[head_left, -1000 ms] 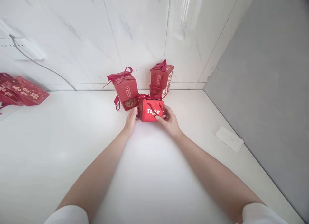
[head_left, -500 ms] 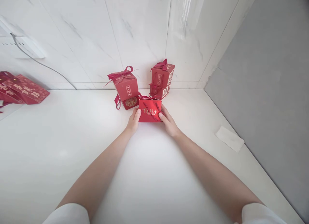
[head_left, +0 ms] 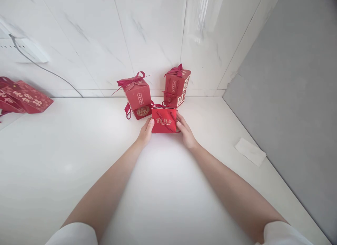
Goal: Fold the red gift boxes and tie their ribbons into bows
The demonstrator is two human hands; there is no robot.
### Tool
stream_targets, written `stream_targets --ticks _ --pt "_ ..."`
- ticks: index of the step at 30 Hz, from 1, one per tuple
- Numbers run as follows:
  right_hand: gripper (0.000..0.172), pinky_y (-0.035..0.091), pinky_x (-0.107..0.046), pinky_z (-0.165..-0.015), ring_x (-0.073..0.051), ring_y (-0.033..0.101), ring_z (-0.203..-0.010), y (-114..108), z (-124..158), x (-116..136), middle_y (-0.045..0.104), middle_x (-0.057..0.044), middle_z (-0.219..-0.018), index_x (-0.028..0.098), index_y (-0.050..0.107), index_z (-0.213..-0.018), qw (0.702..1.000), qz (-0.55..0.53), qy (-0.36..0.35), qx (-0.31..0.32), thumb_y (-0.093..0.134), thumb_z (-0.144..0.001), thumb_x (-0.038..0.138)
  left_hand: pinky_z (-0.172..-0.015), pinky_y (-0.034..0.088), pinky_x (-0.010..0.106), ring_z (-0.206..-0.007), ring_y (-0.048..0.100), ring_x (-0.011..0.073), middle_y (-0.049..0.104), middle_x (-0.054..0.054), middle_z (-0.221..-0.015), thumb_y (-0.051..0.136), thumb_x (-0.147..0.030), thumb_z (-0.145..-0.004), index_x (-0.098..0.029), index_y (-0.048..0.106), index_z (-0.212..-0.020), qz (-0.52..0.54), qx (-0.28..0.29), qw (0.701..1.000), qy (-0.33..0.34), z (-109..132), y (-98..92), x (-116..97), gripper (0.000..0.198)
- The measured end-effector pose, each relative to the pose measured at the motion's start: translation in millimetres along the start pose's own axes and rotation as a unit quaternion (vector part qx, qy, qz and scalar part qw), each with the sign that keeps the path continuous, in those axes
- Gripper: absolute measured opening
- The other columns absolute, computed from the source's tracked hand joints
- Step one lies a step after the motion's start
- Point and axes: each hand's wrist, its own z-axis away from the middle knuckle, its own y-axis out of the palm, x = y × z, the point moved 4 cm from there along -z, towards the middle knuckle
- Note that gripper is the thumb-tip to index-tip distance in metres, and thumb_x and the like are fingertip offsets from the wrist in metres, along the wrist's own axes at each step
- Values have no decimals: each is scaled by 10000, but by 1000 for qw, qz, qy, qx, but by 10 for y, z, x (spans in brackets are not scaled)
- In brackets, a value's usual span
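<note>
Partly cut off at the left edge, dark red printed paper bags (head_left: 34,99) are noted. Most fingers of both hands are hidden behind a bright red paper box with twisted rope handles (head_left: 159,128); whether its base is supported by the table cannot be told. A glossy white tabletop (head_left: 168,188) is backed by a grey-veined white tiled wall (head_left: 155,44) and bordered at right by a plain grey panel (head_left: 295,83). The box is held before two stacks of ribbon-tied dark red cardboard boxes (head_left: 137,96), its left side gripped by the left hand (head_left: 144,134), its right side by the right hand (head_left: 187,135), thumbs set at its edges.
</note>
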Motion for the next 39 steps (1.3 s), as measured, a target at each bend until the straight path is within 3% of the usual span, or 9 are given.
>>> stream_targets --ticks 5,13,17,22,27,29,32,35,39 --pt "628 443 -472 -1064 -270 518 -1306 -65 -23 -49 516 -38 -1467 308 437 -1443 999 -21 22 -36 496 -894 607 -921 532 547 -1177 607 340 661 142 -1258 368 -739 -875 -211 566 -1300 45 -13 998 -41 -5 9 -39 706" --pt "565 499 -468 -978 -287 625 -1113 -80 -16 -120 652 -68 -1292 257 615 -1291 998 3 17 -56 658 -817 560 -859 585 471 -1090 644 294 636 58 -1272 633 -596 -802 -293 529 -1294 51 -71 996 -22 -39 -87 -30 587" --pt "544 544 -448 -914 -254 632 -1038 -89 -23 -147 615 -62 -1320 288 620 -1270 997 25 9 -70 703 -791 531 -936 538 487 -1222 573 324 559 91 -1396 388 -755 -857 -286 489 -1365 96 -23 995 1 -26 -22 -54 699" --pt "473 568 -434 -856 -253 629 -1032 -103 -34 -145 590 -79 -1270 290 677 -1190 996 24 -4 -86 719 -777 518 -1147 364 431 -1417 379 303 424 83 -1530 656 -612 -796 -279 399 -1444 67 61 991 101 21 47 -121 772" --pt "420 546 -421 -939 -286 497 -1298 -117 -22 -107 523 -85 -1352 292 713 -1116 993 63 -22 -95 735 -765 521 -1157 345 466 -1416 382 309 407 66 -1545 480 -663 -883 -279 404 -1450 108 61 991 50 12 25 -39 689" --pt "457 494 -436 -1024 -290 414 -1384 -103 -19 -88 473 -72 -1444 299 690 -1155 995 58 -17 -81 739 -762 526 -1158 341 484 -1407 393 320 433 72 -1529 468 -675 -882 -272 416 -1449 126 83 988 44 16 28 -39 697" --pt "504 441 -462 -1082 -291 447 -1370 -47 -20 -51 506 -57 -1457 301 628 -1240 1000 -2 -2 -23 707 -798 531 -1155 341 510 -1394 415 329 476 81 -1499 534 -654 -862 -276 389 -1472 135 121 983 22 28 44 -51 732" --pt "520 439 -472 -1084 -281 506 -1319 2 -19 -17 524 -39 -1452 320 561 -1307 998 -44 7 32 673 -838 514 -1151 348 515 -1374 445 328 532 96 -1451 504 -664 -873 -244 406 -1466 147 114 983 11 21 46 -69 733" --pt "517 425 -460 -1098 -266 479 -1343 8 -20 -17 491 -39 -1479 316 524 -1331 998 -45 12 48 658 -862 487 -1146 362 499 -1361 466 316 558 102 -1426 446 -658 -905 -214 436 -1449 157 99 983 10 2 59 -71 702"
